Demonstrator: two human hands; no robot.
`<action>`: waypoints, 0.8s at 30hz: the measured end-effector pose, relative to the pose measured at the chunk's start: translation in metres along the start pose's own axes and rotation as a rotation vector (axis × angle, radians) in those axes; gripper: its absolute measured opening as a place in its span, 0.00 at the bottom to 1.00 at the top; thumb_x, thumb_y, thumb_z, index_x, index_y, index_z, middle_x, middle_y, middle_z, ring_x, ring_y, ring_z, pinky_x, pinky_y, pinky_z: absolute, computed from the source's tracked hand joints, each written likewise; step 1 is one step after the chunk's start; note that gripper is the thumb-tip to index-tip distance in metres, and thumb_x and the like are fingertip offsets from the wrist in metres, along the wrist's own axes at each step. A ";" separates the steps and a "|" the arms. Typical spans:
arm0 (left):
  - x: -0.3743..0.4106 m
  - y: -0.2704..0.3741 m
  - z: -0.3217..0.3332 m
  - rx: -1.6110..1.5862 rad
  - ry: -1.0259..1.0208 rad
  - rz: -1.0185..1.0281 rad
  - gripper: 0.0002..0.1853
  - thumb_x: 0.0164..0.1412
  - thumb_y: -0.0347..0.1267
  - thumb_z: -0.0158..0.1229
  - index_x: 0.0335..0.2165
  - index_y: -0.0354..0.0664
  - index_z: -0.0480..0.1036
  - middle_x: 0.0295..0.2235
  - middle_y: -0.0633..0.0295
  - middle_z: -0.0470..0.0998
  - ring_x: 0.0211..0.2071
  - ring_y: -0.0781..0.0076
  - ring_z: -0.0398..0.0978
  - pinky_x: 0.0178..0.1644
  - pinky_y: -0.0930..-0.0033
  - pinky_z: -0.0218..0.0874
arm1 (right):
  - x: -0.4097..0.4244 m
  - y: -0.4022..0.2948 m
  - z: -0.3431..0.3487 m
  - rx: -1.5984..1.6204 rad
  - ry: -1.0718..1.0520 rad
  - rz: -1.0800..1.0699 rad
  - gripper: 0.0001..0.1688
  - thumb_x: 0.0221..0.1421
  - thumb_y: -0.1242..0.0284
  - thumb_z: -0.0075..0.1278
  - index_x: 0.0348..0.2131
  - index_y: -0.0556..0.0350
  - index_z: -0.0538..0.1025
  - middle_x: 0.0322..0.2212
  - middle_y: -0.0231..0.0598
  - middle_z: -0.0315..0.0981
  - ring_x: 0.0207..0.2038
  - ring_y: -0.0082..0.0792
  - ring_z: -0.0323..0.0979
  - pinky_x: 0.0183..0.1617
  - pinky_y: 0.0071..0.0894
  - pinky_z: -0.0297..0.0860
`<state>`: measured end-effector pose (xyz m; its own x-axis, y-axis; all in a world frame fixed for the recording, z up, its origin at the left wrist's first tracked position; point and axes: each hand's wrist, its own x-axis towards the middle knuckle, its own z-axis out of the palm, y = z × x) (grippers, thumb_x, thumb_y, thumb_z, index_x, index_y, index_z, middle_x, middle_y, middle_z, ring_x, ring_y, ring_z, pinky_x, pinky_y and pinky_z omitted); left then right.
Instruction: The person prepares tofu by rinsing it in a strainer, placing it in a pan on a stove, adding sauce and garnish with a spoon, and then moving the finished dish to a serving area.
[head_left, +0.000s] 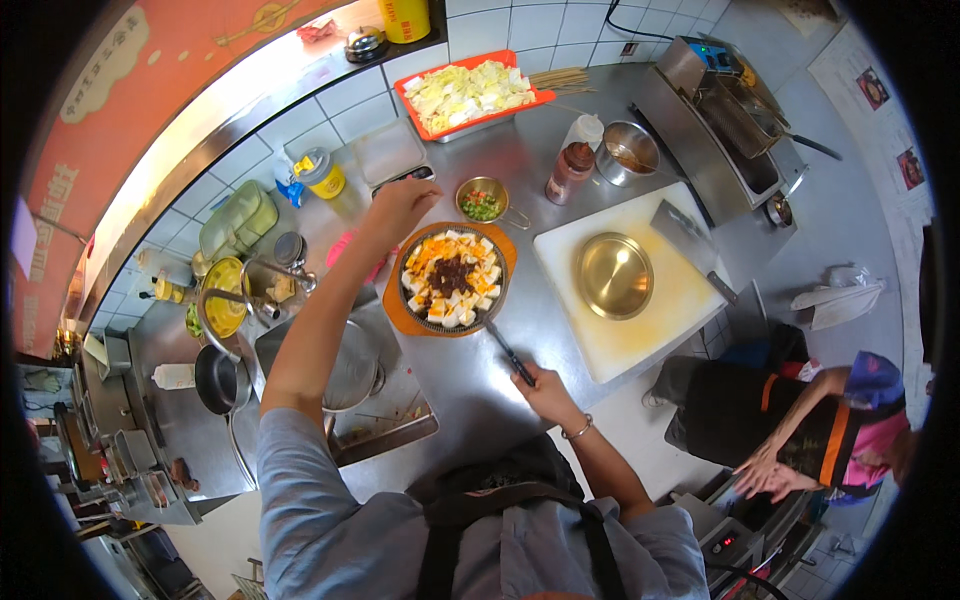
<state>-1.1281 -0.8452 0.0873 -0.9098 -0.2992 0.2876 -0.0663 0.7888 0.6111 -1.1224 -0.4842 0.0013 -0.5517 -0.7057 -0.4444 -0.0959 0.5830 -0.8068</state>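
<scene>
My right hand (549, 393) grips a black-handled metal utensil (510, 352). Its far end meets the near rim of a round dark dish (412, 309), and I cannot tell what kind of utensil it is. White cubes that look like tofu (452, 309) fill the dish, with orange sauce and a dark brown topping (452, 275) in the middle. Under the dish lies a wooden board (405, 321). My left hand (409, 202) hovers past the dish's far left edge, fingers bent together; whether they hold anything is unclear. Beside it stands a small metal cup (482, 200) of chopped green and red pieces.
Right of the dish, a cleaver (684, 234) and a round brass-coloured lid or plate (615, 276) lie on a white cutting board (585, 345). Squeeze bottles (570, 174) and a steel pot (628, 154) stand behind. A sink (390, 427) opens at left. Another person (787, 427) stands at right.
</scene>
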 end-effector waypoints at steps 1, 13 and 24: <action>0.021 -0.009 0.013 0.039 -0.051 0.074 0.08 0.52 0.31 0.52 0.31 0.39 0.74 0.26 0.56 0.76 0.27 0.59 0.73 0.32 0.66 0.64 | 0.004 0.010 0.001 -0.068 -0.044 0.022 0.16 0.51 0.62 0.48 0.27 0.59 0.70 0.13 0.43 0.63 0.17 0.38 0.61 0.25 0.33 0.61; 0.107 -0.068 0.180 0.793 -0.666 -0.065 0.09 0.49 0.25 0.51 0.30 0.42 0.77 0.33 0.54 0.77 0.35 0.63 0.76 0.37 0.69 0.68 | 0.003 0.014 -0.013 -0.047 -0.039 -0.032 0.14 0.50 0.65 0.48 0.28 0.58 0.68 0.17 0.52 0.68 0.23 0.55 0.68 0.26 0.47 0.63; 0.093 -0.095 0.192 0.828 -0.571 0.029 0.07 0.46 0.24 0.52 0.23 0.43 0.77 0.30 0.56 0.77 0.33 0.65 0.76 0.35 0.69 0.68 | 0.001 0.016 -0.012 -0.051 -0.027 -0.027 0.14 0.49 0.66 0.49 0.28 0.59 0.67 0.17 0.54 0.68 0.23 0.57 0.67 0.25 0.49 0.63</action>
<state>-1.2853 -0.8446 -0.0856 -0.9615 -0.1426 -0.2350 -0.1069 0.9816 -0.1580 -1.1346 -0.4705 -0.0076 -0.5257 -0.7318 -0.4337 -0.1530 0.5829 -0.7980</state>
